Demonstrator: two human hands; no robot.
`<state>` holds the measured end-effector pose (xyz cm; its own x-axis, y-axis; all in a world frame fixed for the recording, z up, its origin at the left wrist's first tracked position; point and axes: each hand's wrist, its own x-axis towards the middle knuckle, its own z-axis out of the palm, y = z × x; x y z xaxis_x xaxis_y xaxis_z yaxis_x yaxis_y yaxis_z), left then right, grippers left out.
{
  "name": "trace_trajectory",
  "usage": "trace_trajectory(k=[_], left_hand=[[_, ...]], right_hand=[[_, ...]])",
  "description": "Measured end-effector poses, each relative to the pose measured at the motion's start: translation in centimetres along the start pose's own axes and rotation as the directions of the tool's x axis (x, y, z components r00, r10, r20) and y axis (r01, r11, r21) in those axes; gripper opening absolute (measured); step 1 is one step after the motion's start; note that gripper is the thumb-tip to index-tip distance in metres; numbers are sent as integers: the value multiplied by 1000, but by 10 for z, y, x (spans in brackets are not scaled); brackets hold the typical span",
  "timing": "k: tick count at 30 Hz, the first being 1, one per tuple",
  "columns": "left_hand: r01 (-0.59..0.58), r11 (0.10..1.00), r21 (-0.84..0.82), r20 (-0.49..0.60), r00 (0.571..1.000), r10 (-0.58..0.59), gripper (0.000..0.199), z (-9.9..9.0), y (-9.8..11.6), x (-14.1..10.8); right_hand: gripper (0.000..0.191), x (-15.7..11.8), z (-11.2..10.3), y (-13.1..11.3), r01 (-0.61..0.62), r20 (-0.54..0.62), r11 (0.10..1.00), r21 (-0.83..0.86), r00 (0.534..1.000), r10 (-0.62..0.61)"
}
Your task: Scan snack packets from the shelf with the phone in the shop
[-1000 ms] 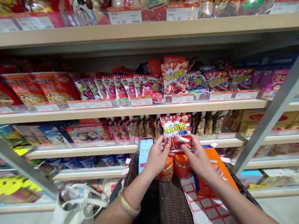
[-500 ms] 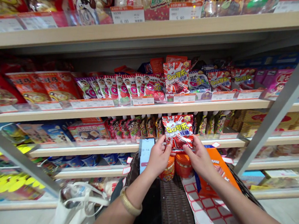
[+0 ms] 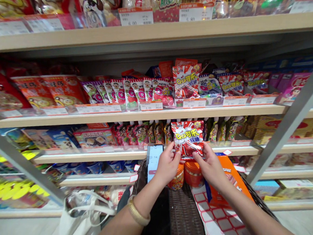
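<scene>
Red candy bag (image 3: 188, 139) w/ yellow lettering is held up in front of the shelf (image 3: 156, 114), pinched at its bottom corners by both hands. Left hand (image 3: 167, 166) also has a phone (image 3: 153, 160) tucked against it, right hand (image 3: 210, 167) fingers clamped on the bag's right edge. Orange jars (image 3: 192, 173) sit in the basket (image 3: 183, 218) just below.

- Above my hands, the shelf edge (image 3: 156, 114) with hanging packets (image 3: 141, 132) closes the way upward.
- Just beside my left hand (image 3: 167, 166), the phone (image 3: 153, 161) blocks passage to the left.
- Directly below, two orange-lidded tubs (image 3: 192, 172) stand against the basket rim (image 3: 140, 171).
- To my right, the slanted metal post (image 3: 291, 107) bars the aisle side.
- Open room remains over the dark basket floor (image 3: 181, 214), toward me.
</scene>
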<state>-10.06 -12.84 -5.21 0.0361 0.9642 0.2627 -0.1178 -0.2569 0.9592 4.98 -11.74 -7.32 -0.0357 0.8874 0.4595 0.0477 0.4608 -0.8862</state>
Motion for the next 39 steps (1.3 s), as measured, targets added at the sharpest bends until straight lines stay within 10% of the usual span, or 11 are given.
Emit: trace_trajectory(k=[30, 39], left_hand=[[-103, 988, 112, -133, 984, 117, 40, 2, -10, -3], [-160, 969, 189, 56, 987, 152, 49, -4, -2, -7]], right_hand=[[37, 1, 2, -2, -36, -210, 994, 101, 976, 57], [22, -10, 9, -5, 130, -137, 990, -58, 981, -137]])
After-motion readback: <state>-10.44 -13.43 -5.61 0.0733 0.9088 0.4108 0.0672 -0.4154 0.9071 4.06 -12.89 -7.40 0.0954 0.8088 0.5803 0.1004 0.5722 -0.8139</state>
